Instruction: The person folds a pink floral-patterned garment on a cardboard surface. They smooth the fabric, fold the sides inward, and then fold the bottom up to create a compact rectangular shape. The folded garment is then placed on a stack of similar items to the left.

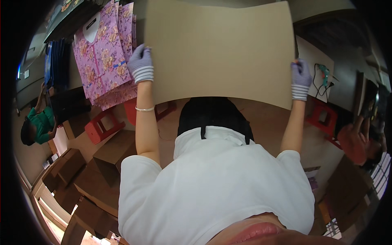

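Workroom, boxes [116, 153] | your left hand [141, 66] and right hand [301, 78] grip the board [220, 53] by opposite edges | seems light, bendy; hold mid-edge

Worktable [347, 51] with a floral pile [100, 61] on it, and the floor [165, 141] below.
On the table, dark blue flat pieces [57, 61] sit left of the pile; well to its right lies a white board [322, 87], bearing a green corded tool [324, 72]. On the floor, red stools [98, 128] stand below the pile and well to its right; brown boxes [112, 153] crowd the near side of it.
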### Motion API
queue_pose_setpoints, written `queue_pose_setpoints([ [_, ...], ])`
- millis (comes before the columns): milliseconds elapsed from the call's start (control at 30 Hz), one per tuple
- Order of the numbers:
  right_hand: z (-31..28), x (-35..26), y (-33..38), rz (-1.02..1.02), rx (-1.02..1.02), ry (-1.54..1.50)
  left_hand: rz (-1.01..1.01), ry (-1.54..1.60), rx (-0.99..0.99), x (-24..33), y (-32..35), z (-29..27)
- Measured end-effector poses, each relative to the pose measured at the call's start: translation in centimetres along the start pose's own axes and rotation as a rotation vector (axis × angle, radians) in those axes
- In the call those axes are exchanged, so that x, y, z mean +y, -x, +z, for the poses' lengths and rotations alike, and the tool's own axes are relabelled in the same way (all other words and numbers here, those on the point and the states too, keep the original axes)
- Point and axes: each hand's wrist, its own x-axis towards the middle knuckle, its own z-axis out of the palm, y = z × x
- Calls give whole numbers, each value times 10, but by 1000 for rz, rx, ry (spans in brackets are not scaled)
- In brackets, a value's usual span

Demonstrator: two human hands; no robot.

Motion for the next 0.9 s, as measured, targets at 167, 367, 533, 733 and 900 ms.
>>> queue_pose_setpoints([
  [167, 63, -58, 14, -501, -172, -216, 526, -94, -447, 36, 48, 51],
  [367, 214, -43, 36, -636, -122, 157, 425, -943, -517, 29, 93, 146],
  [533, 205, -29, 37, -596, -78, -18, 464, -443, -327, -39, 82, 132],
  [733, 121, 7, 24, 72, -152, -910, 128, 313, -253, -67, 64, 87],
  [900, 188, -42, 45, -426, -162, 18, 358, -547, -371, -45, 81, 143],
])
